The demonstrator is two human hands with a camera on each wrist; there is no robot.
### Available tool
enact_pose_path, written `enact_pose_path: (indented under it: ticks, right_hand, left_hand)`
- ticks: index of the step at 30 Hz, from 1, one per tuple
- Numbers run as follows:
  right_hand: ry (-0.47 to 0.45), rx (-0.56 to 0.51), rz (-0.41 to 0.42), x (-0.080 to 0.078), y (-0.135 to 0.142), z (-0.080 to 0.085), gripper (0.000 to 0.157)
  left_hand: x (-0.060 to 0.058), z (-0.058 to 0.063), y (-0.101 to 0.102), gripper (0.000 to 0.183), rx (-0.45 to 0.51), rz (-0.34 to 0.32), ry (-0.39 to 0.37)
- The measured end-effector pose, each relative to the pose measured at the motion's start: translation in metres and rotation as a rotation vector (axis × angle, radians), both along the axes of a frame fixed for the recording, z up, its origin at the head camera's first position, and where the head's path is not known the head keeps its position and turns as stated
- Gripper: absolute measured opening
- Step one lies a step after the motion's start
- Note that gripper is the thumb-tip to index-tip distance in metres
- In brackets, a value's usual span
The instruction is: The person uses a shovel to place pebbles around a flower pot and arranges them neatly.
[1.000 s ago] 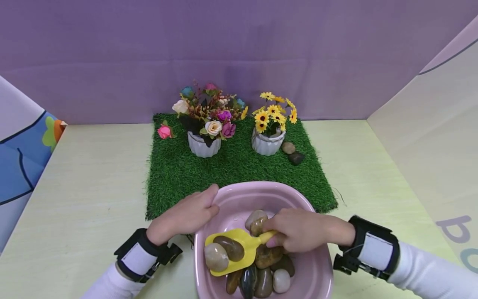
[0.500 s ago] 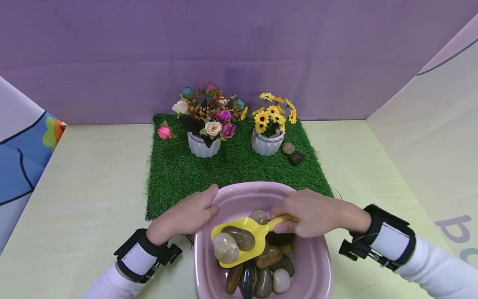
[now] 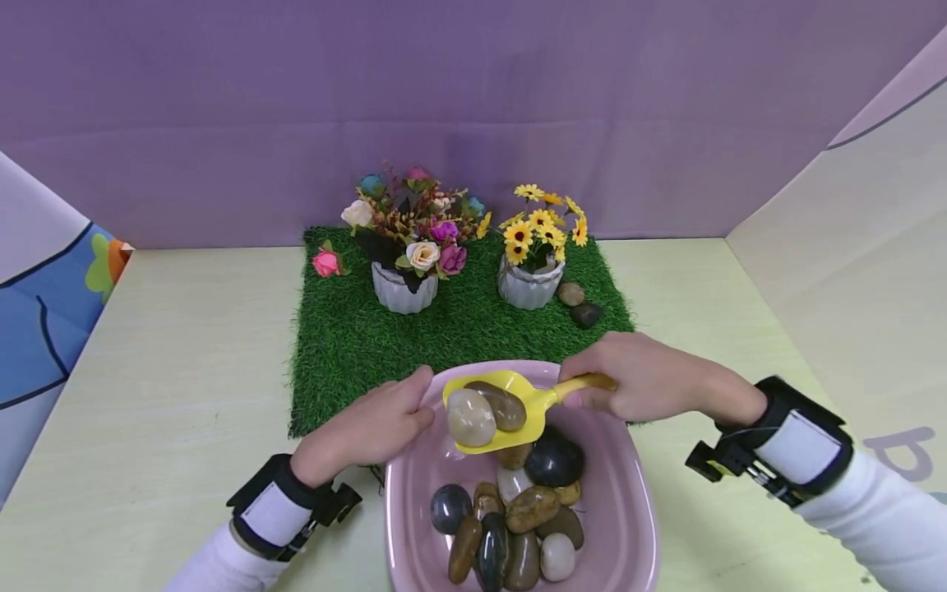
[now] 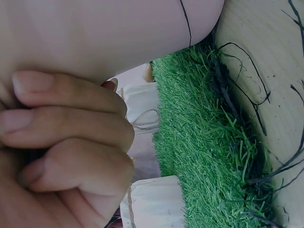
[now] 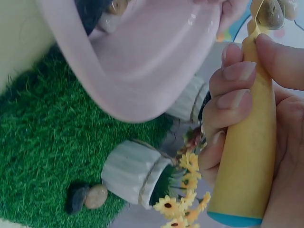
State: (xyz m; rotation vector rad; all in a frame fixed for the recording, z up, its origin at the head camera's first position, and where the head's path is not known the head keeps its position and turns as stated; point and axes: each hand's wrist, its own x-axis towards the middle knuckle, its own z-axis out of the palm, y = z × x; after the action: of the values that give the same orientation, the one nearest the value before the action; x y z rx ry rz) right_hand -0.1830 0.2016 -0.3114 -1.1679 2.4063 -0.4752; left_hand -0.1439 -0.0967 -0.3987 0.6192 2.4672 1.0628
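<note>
In the head view my right hand [image 3: 644, 374] grips the handle of a yellow toy shovel [image 3: 538, 403]. Its fingers wrap round that handle [image 5: 247, 156] in the right wrist view. Two stones ride in the scoop: a pale round stone [image 3: 470, 418] and a brown oval stone [image 3: 503, 404]. The scoop is above the far part of a pink basin [image 3: 399, 510]. My left hand [image 3: 373, 423] holds the basin's left rim, fingers curled against the outer wall in the left wrist view. Several smooth stones, among them a large black stone [image 3: 555, 456], lie inside the basin.
Behind the basin lies a green turf mat [image 3: 333, 345]. On it stand a white pot of mixed flowers [image 3: 405, 288] and a white pot of yellow flowers [image 3: 528, 286]. A pink rose [image 3: 326, 262] and two stones, one a dark stone [image 3: 586, 314], lie on the mat.
My right hand has raised the shovel with its two stones up and away from the pile, toward the basin's far rim. My left hand has stayed on the rim.
</note>
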Motion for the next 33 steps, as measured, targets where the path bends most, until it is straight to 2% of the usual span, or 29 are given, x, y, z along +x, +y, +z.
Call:
enact_pose_path:
  ticks: [6,13,22,33]
  right_hand:
    - [0.033,0.008,-0.025,-0.005,0.004,0.004,0.009]
    - [0.04,0.018,-0.059,-0.008,0.006,0.008,0.01]
    - [0.027,0.041,-0.097,-0.012,0.015,0.018,0.02]
    - [0.053,0.102,-0.199,-0.035,0.041,0.02,0.022]
  left_hand:
    - [0.0,-0.001,0.0,0.007,-0.021,-0.005,0.033]
    - [0.0,-0.002,0.0,0.007,-0.02,-0.006,0.017]
    - [-0.001,-0.001,0.0,0.005,0.002,-0.008,-0.017]
    - [0.0,0.0,-0.001,0.004,0.036,-0.005,-0.048]
